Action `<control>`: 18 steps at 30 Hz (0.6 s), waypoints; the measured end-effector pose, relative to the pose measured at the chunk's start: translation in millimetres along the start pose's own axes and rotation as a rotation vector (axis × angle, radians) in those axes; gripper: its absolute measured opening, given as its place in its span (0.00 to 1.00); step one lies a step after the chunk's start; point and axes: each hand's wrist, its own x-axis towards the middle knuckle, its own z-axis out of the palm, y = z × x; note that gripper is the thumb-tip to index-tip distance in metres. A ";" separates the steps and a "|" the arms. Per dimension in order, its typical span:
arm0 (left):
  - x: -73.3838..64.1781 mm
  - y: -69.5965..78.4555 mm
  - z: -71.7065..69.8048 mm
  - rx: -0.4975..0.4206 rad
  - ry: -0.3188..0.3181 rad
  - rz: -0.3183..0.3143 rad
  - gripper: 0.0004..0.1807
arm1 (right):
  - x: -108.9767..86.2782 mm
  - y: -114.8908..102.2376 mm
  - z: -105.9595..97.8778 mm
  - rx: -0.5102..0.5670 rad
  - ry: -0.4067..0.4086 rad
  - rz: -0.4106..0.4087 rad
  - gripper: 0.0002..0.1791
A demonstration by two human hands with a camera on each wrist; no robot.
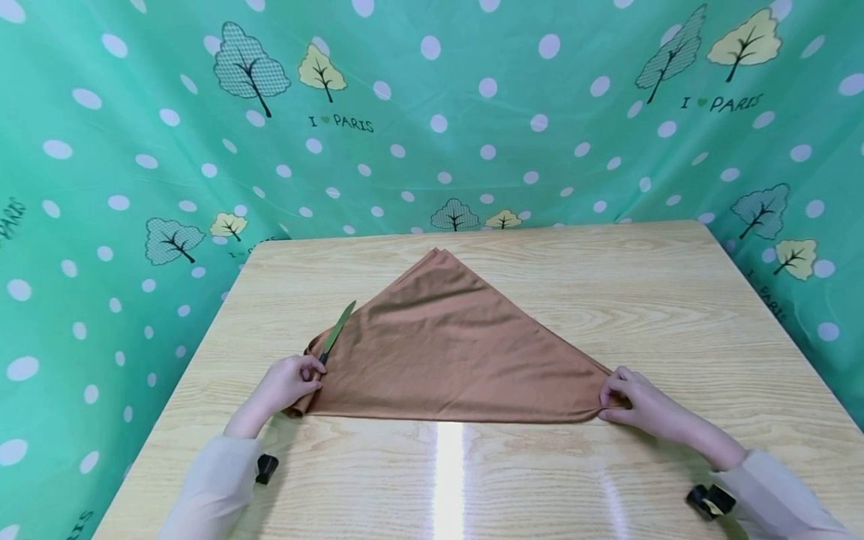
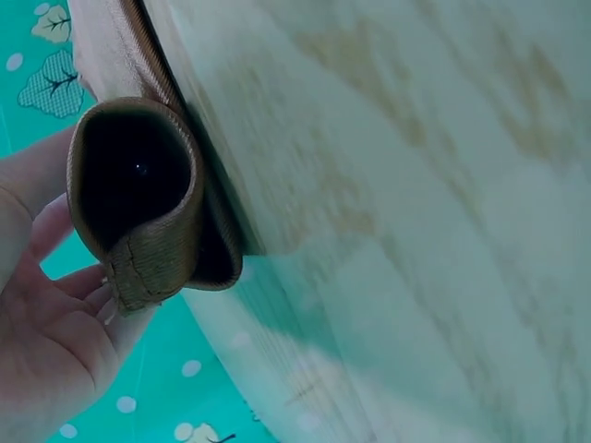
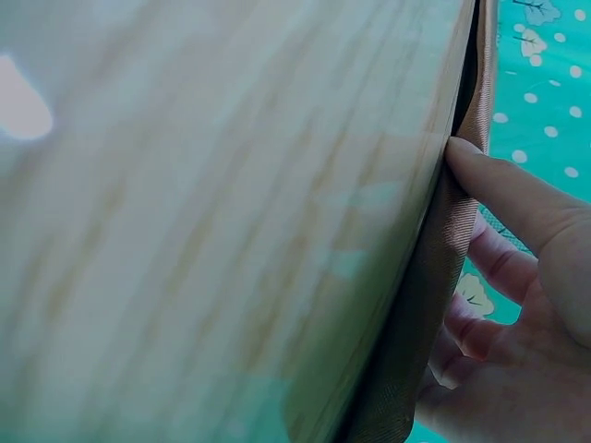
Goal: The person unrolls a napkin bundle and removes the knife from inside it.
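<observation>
A brown cloth (image 1: 466, 345), folded into a triangle, lies on the table with its point toward the back. Its left end is rolled into a tube (image 2: 157, 245), whose dark hollow end shows in the left wrist view. My left hand (image 1: 290, 384) holds this rolled end with curled fingers. A knife (image 1: 340, 330) with a green blade lies over the cloth beside that roll, its dark handle partly hidden at my left fingertips. At the cloth's right corner my right hand (image 1: 637, 403) pinches the edge, thumb (image 3: 503, 180) on the near side and the other fingers behind.
The light wood table (image 1: 574, 480) carries a bright strip of reflected light in front of the cloth. A green dotted curtain (image 1: 486, 112) with printed trees hangs round the back and sides. Small black devices (image 1: 267, 469) sit by both wrists.
</observation>
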 end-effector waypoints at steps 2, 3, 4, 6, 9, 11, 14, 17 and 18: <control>0.2 -0.8 0.2 -0.004 0.004 -0.011 0.07 | -0.1 0.8 0.5 -0.008 0.008 0.001 0.14; 0.0 -1.8 0.5 -0.013 0.006 -0.018 0.07 | -0.3 1.5 0.8 -0.011 0.009 -0.001 0.14; -0.4 -2.8 0.5 -0.031 0.005 -0.031 0.07 | -0.3 2.0 1.0 -0.013 0.009 -0.003 0.14; -1.1 -5.5 -0.2 -0.081 0.002 -0.059 0.07 | -0.4 2.6 1.4 -0.019 0.011 -0.005 0.14; -3.0 -10.9 -2.8 -0.192 0.000 -0.091 0.09 | -0.4 2.7 1.0 -0.019 0.008 -0.013 0.14; -4.9 -15.5 -5.9 -0.287 -0.013 -0.107 0.10 | -0.2 2.2 0.7 -0.019 0.009 -0.013 0.14; -8.2 -23.7 -10.4 -0.466 -0.044 -0.154 0.14 | -0.3 2.4 1.0 -0.017 0.011 -0.015 0.14; -11.6 -33.2 -13.2 -0.643 -0.075 -0.237 0.19 | -0.9 3.6 1.9 -0.005 0.022 -0.028 0.14; -12.5 -35.4 -13.8 -0.696 -0.073 -0.268 0.19 | -1.2 4.4 2.1 -0.001 0.027 -0.034 0.14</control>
